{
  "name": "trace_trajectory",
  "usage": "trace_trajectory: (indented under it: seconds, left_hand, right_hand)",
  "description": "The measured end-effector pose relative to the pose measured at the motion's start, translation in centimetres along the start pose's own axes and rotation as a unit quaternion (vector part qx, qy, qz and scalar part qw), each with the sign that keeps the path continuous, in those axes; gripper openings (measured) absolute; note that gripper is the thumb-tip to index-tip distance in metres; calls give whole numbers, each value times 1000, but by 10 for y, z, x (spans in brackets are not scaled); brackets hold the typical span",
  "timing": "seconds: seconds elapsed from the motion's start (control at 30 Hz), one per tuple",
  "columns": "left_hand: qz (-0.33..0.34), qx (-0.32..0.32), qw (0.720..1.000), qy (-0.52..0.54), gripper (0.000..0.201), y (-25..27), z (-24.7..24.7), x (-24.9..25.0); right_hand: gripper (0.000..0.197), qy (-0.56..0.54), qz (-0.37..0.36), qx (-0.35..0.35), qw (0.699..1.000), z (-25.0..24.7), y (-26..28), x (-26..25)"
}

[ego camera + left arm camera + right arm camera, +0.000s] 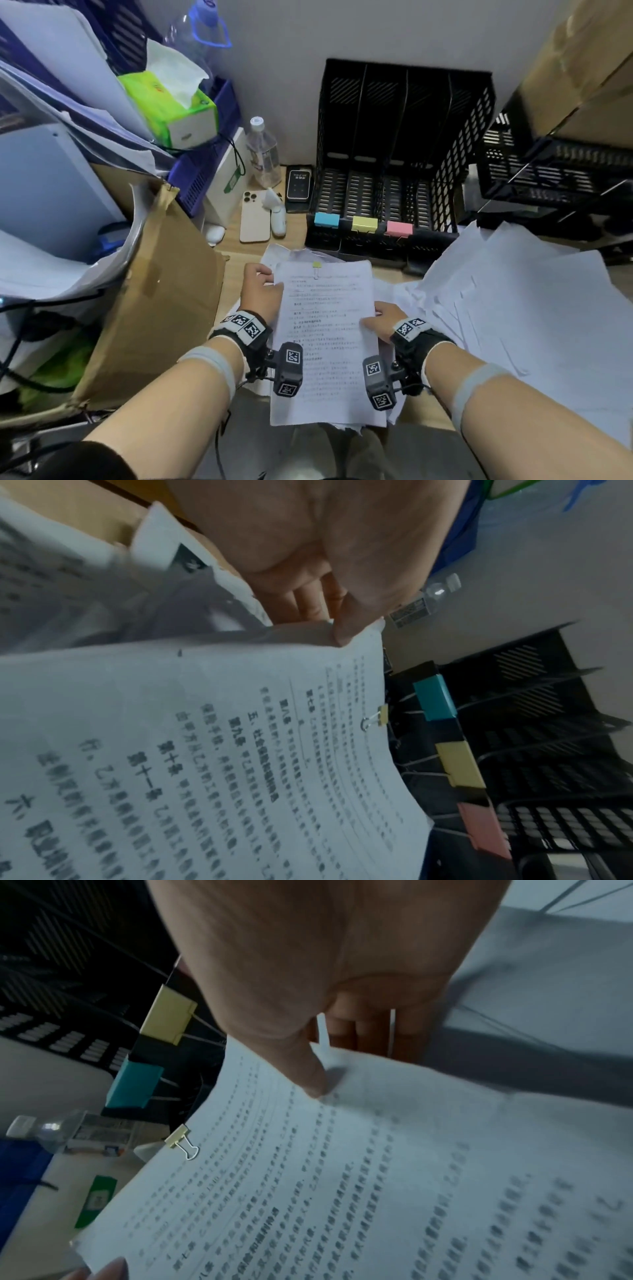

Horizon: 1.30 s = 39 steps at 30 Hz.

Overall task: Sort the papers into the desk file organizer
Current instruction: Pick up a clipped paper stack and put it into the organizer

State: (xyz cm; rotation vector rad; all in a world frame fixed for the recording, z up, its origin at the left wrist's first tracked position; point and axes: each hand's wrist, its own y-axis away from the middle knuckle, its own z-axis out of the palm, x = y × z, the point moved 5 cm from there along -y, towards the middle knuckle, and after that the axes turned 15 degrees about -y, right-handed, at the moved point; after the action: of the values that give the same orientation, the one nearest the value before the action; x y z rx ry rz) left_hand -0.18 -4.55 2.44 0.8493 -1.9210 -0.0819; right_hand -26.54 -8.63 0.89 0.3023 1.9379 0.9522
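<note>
I hold a printed paper stack (325, 335) in front of me, bound at its top edge by a small yellow binder clip (316, 266). My left hand (262, 291) pinches its upper left edge, thumb on top (346, 626). My right hand (380, 320) pinches the right edge, thumb pressed on the page (313, 1080). Behind stands the black desk file organizer (400, 150) with several upright slots; a blue clip (326, 219), a yellow clip (364, 224) and a pink clip (399, 228) sit on its front rim. More loose sheets lie under the held stack.
A heap of loose white papers (513, 308) covers the desk at right. A torn cardboard box (154, 301) stands at left. Two phones (255, 216), a water bottle (262, 154) and a tissue box (171, 102) crowd the area left of the organizer. A black mesh tray (555, 171) sits at far right.
</note>
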Motion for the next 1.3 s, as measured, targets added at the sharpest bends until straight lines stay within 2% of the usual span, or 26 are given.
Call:
trace_trajectory:
  seconds: [0.07, 0.2, 0.43, 0.53, 0.57, 0.63, 0.7, 0.77, 0.83, 0.87, 0.97, 1.03, 1.1, 1.13, 1.23, 1.3]
  left_hand:
    - [16, -45, 999, -1, 30, 0, 11, 18]
    - [45, -132, 990, -10, 32, 3, 30, 48]
    - [45, -281, 957, -48, 23, 23, 51, 65]
    - [36, -354, 934, -44, 46, 35, 52, 65]
    - [37, -367, 929, -19, 43, 39, 51, 67]
    - [63, -354, 933, 23, 29, 43, 47, 78]
    - [90, -311, 945, 56, 22, 45, 38, 95]
    - [119, -227, 965, 48, 6, 43, 20, 121]
    - [161, -115, 980, 13, 8, 39, -2, 149]
    - [183, -70, 981, 7, 13, 39, -12, 163]
    - [228, 38, 973, -6, 28, 41, -26, 196]
    - [267, 41, 963, 15, 33, 43, -21, 210]
    - [315, 10, 949, 32, 45, 41, -9, 221]
    - [330, -2, 944, 33, 52, 41, -3, 223]
    - [336, -18, 940, 59, 66, 35, 15, 233]
    - [323, -30, 945, 48, 70, 28, 29, 238]
  right_hand:
    - [30, -34, -3, 15, 999, -11, 11, 1]
    - [40, -93, -15, 82, 992, -39, 31, 4]
    - [40, -189, -49, 155, 969, -77, 60, -12]
    - [39, -198, -86, 165, 962, -86, 62, -36]
    - [40, -203, -102, 171, 959, -89, 61, -48]
    - [39, -209, -136, 176, 952, -96, 63, -78]
    - [35, -206, -184, 185, 943, -104, 69, -116]
    - [44, -191, -241, 224, 925, -112, 81, -158]
    - [64, -183, -274, 230, 916, -113, 98, -195]
    - [73, -190, -280, 191, 921, -107, 105, -211]
    - [95, -241, -272, 1, 932, -79, 131, -247]
    - [106, -196, -295, -21, 935, -69, 143, -269]
    - [108, -147, -313, 17, 938, -68, 149, -286]
    - [101, -150, -316, 36, 936, -72, 148, -291]
    - [53, -180, -316, 110, 925, -96, 142, -303]
    - [46, -49, -310, 170, 934, -115, 137, -306]
